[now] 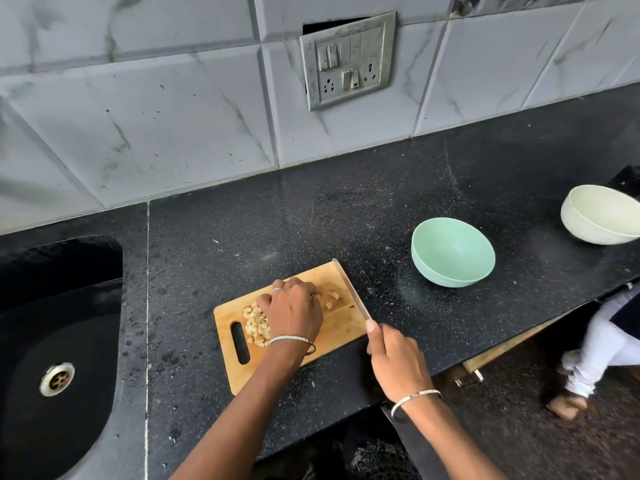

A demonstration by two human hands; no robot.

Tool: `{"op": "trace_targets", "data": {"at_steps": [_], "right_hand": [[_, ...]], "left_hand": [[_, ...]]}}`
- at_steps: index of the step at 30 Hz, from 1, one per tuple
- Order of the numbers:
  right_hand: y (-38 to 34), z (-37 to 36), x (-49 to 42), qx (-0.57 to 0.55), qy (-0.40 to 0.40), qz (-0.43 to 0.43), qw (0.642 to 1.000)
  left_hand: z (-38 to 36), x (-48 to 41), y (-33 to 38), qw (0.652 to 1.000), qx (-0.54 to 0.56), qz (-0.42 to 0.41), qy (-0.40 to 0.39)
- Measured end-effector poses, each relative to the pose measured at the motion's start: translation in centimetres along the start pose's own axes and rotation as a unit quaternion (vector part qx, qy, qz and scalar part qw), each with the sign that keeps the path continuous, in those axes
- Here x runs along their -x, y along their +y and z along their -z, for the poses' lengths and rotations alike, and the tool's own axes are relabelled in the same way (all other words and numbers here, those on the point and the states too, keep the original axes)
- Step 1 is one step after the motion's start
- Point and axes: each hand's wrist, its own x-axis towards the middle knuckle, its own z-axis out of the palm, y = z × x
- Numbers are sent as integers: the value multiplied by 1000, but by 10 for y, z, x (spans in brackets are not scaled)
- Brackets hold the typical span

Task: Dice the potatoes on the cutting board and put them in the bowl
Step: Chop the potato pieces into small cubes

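Observation:
A wooden cutting board [341,332] with a handle slot lies on the black counter. A heap of diced potato [255,325] sits on its left part, and a few loose cubes [331,299] lie near its far right corner. My left hand [294,311] rests over the board with curled fingers, covering part of the dice; whether it grips any is hidden. My right hand [394,358] grips the handle of a knife [350,289], whose blade runs along the board's right edge. An empty mint-green bowl [452,251] stands to the right of the board.
A cream bowl [601,218] stands at the far right of the counter [311,223]. A black sink [57,341] with a metal drain lies to the left. A tiled wall with a switch plate [348,60] rises behind. Another person's legs [602,351] stand at the right.

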Motion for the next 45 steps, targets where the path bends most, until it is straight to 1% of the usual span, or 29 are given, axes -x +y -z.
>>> {"op": "trace_targets", "data": {"at_steps": [3, 8, 10, 14, 19, 24, 29, 32, 35, 39, 45], "right_hand": [[5, 5, -4, -1, 0, -14, 1000], [12, 5, -1, 5, -23, -30, 999], [14, 3, 0, 6, -29, -36, 999], [14, -1, 0, 3, -38, -37, 999], [7, -6, -5, 8, -44, -35, 998], [7, -9, -9, 26, -44, -41, 998], [4, -12, -6, 33, -64, -33, 997], [3, -11, -5, 32, -51, -32, 998], [2, -9, -4, 30, -49, -34, 998], [-3, -8, -1, 36, -60, -23, 997], [-11, -8, 0, 44, -78, -36, 995]], "left_hand": [[-7, -2, 10, 999, 10, -34, -13], [-18, -7, 13, 999, 7, -40, -20], [-19, -7, 11, 999, 11, -31, -17], [-18, -5, 4, 998, 56, 10, -4], [-19, -8, -1, 995, 95, 28, -22], [-16, -7, 3, 995, 96, 32, -22], [-16, -7, 4, 995, 88, 34, -7], [-16, -7, 2, 996, 80, 46, -10], [-14, -8, 0, 993, 99, 65, -17], [-12, -8, -1, 993, 89, 72, -22], [-11, -6, 0, 994, 79, 69, -17]]}}
